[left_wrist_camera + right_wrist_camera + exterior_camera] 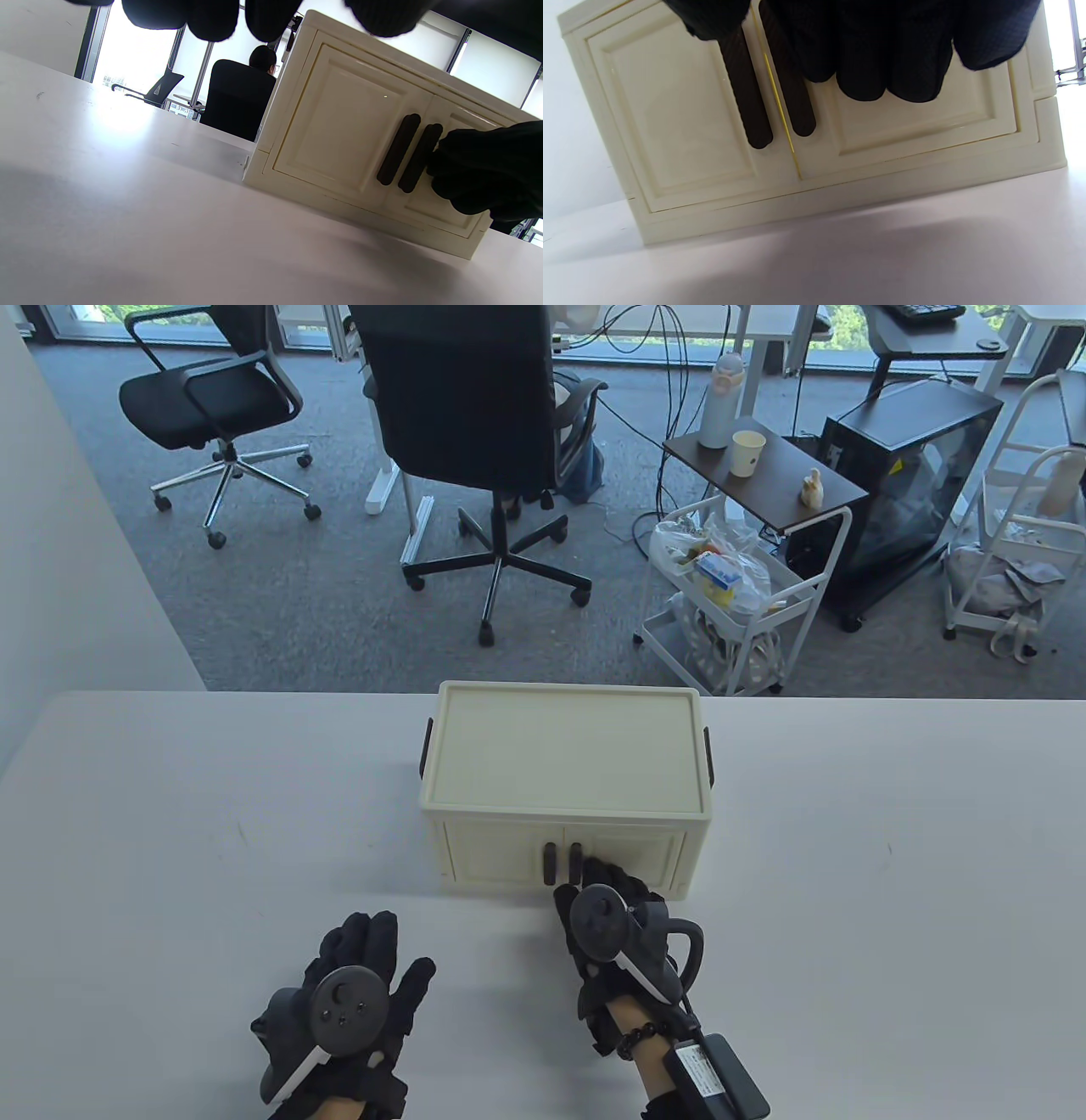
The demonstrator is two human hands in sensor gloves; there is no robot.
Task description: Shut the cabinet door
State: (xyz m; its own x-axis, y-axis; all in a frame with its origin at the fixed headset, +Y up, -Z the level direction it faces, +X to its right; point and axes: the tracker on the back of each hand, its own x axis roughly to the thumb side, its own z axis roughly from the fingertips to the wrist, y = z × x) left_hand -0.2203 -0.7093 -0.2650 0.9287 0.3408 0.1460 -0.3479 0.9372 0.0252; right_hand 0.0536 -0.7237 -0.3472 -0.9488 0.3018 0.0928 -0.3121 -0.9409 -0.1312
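Note:
A small cream cabinet (pixel 567 755) stands at the middle of the white table (pixel 170 831), its two doors facing me and both flush with the frame. Two dark vertical handles (pixel 562 861) sit side by side at the middle. My right hand (pixel 607 891) is at the right door (pixel 925 114), fingers extended against its panel just right of the right handle (pixel 793 93). It also shows in the left wrist view (pixel 488 169). My left hand (pixel 356 976) rests flat on the table, fingers spread, in front and left of the cabinet, holding nothing.
The table's far edge runs just behind the cabinet. Beyond it on the floor are a black office chair (pixel 475 424), a second chair (pixel 212 398), a white cart (pixel 730 594) and a side table with a bottle and cup (pixel 747 449).

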